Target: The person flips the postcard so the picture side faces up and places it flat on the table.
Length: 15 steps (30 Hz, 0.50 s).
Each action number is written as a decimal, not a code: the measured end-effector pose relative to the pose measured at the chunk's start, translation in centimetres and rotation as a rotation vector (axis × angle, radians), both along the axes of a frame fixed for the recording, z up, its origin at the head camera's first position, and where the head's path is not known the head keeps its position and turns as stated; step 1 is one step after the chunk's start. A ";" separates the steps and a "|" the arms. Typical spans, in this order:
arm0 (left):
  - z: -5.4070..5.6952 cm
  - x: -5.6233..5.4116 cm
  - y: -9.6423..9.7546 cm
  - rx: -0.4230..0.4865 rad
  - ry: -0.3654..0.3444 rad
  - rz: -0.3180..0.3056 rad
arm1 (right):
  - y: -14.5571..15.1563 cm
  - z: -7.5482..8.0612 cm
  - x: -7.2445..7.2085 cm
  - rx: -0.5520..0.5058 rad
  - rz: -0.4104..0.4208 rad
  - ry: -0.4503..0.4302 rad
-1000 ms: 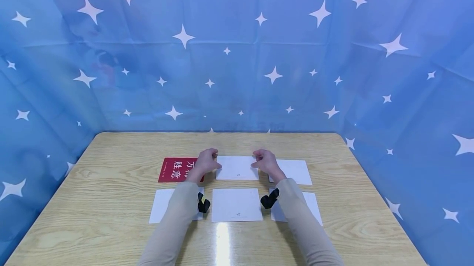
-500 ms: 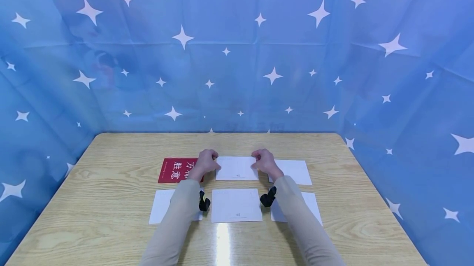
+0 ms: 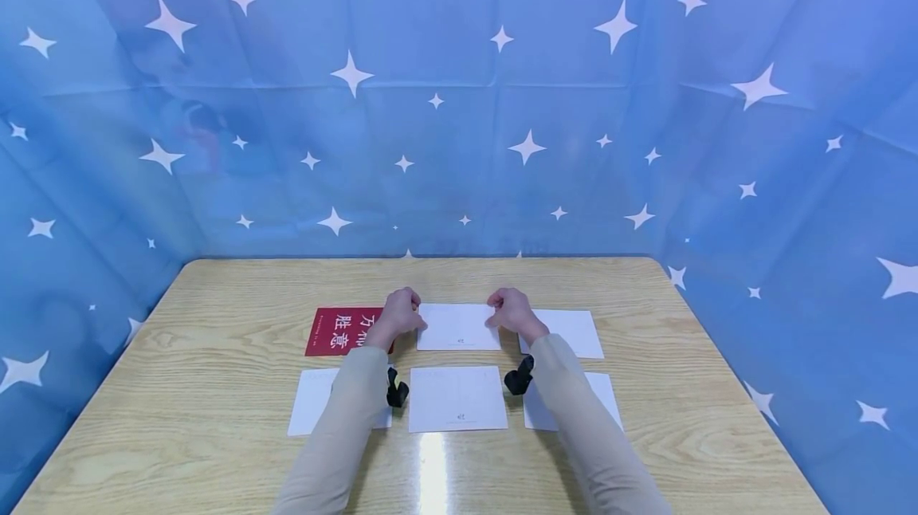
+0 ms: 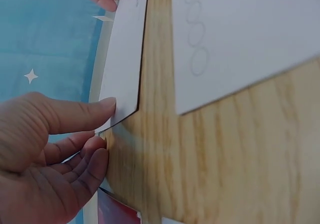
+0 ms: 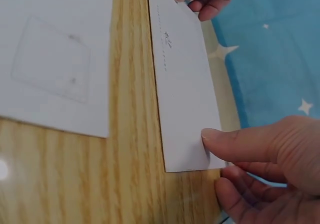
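A white postcard [image 3: 459,328] with small print along its near edge lies in the middle of the back row, held at both short ends. My left hand [image 3: 397,317] pinches its left end. In the left wrist view the thumb [image 4: 92,115] lies on top, with curled fingers beneath the edge. At the opposite end my right hand [image 3: 518,316] grips the card likewise; in the right wrist view its thumb [image 5: 240,143] presses the face near a corner. The red card [image 3: 340,332] with white characters is partly covered by my left hand.
Another white postcard [image 3: 459,399] lies nearer the front, between my forearms. Partly hidden by my sleeves are a front left card [image 3: 308,403], a front right card [image 3: 606,399] and a back right card [image 3: 574,332]. A blue star-patterned curtain [image 3: 459,124] stands behind the wooden table [image 3: 215,387].
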<state>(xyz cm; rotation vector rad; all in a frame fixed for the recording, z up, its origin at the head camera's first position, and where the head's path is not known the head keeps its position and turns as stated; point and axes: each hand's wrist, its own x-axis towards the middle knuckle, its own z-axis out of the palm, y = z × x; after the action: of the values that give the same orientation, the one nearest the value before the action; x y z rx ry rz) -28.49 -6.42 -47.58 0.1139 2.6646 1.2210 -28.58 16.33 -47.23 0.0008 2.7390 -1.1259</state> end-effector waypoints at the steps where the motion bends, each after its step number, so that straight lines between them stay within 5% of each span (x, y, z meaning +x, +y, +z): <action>1: 0.0 0.0 0.0 0.001 -0.002 -0.002 | 0.0 0.0 0.0 0.006 0.005 -0.001; 15: 0.0 0.2 0.3 0.017 0.008 -0.015 | 0.0 0.3 0.0 0.029 0.028 0.005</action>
<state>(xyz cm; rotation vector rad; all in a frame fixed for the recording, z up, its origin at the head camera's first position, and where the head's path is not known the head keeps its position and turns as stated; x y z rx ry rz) -28.32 -6.15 -47.55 0.1412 2.6555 1.2412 -28.60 16.37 -46.96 -0.0362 2.7508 -1.0810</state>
